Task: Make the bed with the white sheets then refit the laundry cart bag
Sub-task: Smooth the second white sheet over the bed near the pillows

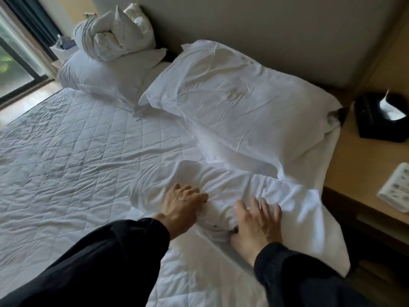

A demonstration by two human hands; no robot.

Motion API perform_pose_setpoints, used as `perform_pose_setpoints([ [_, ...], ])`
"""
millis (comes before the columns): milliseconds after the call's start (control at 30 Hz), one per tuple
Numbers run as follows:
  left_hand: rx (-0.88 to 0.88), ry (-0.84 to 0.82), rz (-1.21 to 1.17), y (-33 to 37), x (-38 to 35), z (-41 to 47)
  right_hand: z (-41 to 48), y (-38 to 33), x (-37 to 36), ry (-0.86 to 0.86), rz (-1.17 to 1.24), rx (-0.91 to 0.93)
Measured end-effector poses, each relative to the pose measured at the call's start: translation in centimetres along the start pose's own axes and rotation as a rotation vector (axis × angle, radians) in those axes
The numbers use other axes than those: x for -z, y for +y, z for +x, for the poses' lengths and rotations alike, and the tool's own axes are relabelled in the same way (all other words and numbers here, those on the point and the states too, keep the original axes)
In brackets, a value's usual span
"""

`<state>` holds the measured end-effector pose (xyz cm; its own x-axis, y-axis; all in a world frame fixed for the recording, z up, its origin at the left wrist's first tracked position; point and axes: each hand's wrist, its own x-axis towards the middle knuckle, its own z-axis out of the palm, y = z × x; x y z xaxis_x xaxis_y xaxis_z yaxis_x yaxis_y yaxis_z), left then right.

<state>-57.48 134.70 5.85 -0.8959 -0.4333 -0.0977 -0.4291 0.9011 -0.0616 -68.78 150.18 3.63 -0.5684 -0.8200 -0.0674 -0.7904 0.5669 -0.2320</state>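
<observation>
I am leaning over a wide bed whose quilted mattress pad (pixel 73 138) lies bare and creased across most of the surface. The padded headboard (pixel 254 29) runs along the wall ahead of me, and a window with a dark frame (pixel 15 63) lets in daylight at the far left. To my right stands a wooden bedside table (pixel 363 165), just beside the mattress, with a black tissue box (pixel 376 120) on it and a printed leaflet (pixel 396 189) near its edge; the print on that leaflet is too blurred for me to read, and I can make out no brand or label anywhere.

Two pillows lie at the head: the near pillow (pixel 232 98) on my right, the far pillow (pixel 99 78) on the left with a crumpled bundle of white linen (pixel 115 34) heaped on top.

The white sheet (pixel 287 196) is bunched on the right part of the bed, below the near pillow. Its long axis runs from my hands up towards the headboard corner, one edge spilling over the mattress side by the table.

My left hand (pixel 181 207) is curled, fingers gripping a fold of the sheet. My right hand (pixel 254 220) has fingers spread over the bunched cloth, its thumb tucked under a fold. Both arms wear black sleeves (pixel 110 258).
</observation>
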Motion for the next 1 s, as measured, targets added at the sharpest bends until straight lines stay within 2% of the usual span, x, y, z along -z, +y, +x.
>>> perform_pose_setpoints([
  [67,0.079,-0.034,-0.042,-0.9,-0.7,-0.1,-1.5,-1.2,-2.5,0.148,0.023,0.062],
  [133,0.107,-0.044,-0.046,-1.7,-1.1,0.2,-3.1,-2.6,-4.6,0.169,0.016,0.144],
  [200,0.121,-0.093,-0.039,-2.2,-1.2,1.0,-3.6,-3.7,-6.3,0.138,0.001,0.116],
  [267,0.13,-0.134,-0.038,-3.0,-1.4,1.7,-2.6,-4.1,-7.5,0.231,-0.073,0.119],
  [433,0.12,-0.077,-0.105,-4.4,-0.7,3.7,3.0,-2.0,-6.3,0.376,-0.212,0.204],
  [633,-0.118,0.084,0.079,-4.3,-0.8,4.0,8.9,0.7,-1.1,0.183,-0.15,0.244],
  [700,-0.165,0.081,0.15,-4.4,-1.3,4.4,10.2,1.3,-0.3,0.134,-0.106,0.235],
  [833,-0.104,-0.055,0.207,-4.4,-1.2,7.1,12.0,1.6,0.4,0.047,-0.06,0.213],
  [1000,-0.034,-0.091,0.138,-5.4,-1.5,10.4,14.2,1.0,0.5,-0.032,-0.067,0.188],
])
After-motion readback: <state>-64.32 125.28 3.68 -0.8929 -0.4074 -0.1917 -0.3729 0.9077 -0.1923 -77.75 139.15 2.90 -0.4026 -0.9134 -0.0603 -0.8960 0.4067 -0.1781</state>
